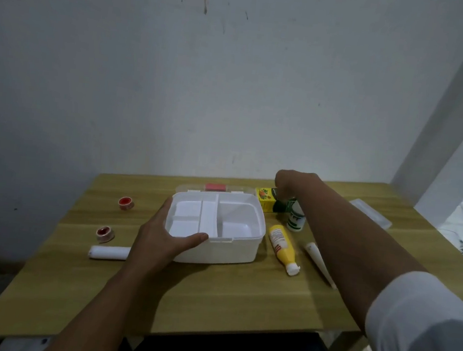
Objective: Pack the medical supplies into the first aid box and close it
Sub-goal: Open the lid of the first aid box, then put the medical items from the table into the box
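Crosswise, the open first aid box (225,252) lies left-right.

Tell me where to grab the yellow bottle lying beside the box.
Pinch the yellow bottle across its wide labelled body, coming from above. It lies flat with its white cap toward you, apart from the box and the white tube.

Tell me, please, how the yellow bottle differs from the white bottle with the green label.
The yellow bottle lies on its side on the table, white cap toward the person; the white bottle stands upright. The yellow bottle shows in full; the white bottle is partly hidden behind the right hand and its forearm. Both sit right of the open first aid box, not yet packed.
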Tool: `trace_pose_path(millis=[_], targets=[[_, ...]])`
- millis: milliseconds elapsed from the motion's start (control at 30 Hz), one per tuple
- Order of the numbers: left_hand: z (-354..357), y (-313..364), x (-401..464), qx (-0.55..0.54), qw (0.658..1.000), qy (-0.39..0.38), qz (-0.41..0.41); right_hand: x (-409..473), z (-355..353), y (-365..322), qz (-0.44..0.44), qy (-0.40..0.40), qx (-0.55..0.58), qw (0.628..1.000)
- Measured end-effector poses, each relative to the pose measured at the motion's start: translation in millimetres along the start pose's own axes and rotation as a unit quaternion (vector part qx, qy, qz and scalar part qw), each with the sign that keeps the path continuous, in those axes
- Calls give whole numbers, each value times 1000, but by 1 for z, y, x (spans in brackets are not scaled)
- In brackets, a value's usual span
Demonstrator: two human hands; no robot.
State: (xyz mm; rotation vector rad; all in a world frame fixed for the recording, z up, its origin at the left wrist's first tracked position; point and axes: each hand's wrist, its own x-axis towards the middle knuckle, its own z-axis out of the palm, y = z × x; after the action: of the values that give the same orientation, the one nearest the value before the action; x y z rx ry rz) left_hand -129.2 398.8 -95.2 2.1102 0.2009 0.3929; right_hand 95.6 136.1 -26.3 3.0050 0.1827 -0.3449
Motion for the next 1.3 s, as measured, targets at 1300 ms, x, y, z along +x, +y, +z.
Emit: trace_pose_path(millis=[1300], targets=[[2, -5, 9, -11, 999, -48, -8, -109, -27, -98, -182, 63, -53, 980]])
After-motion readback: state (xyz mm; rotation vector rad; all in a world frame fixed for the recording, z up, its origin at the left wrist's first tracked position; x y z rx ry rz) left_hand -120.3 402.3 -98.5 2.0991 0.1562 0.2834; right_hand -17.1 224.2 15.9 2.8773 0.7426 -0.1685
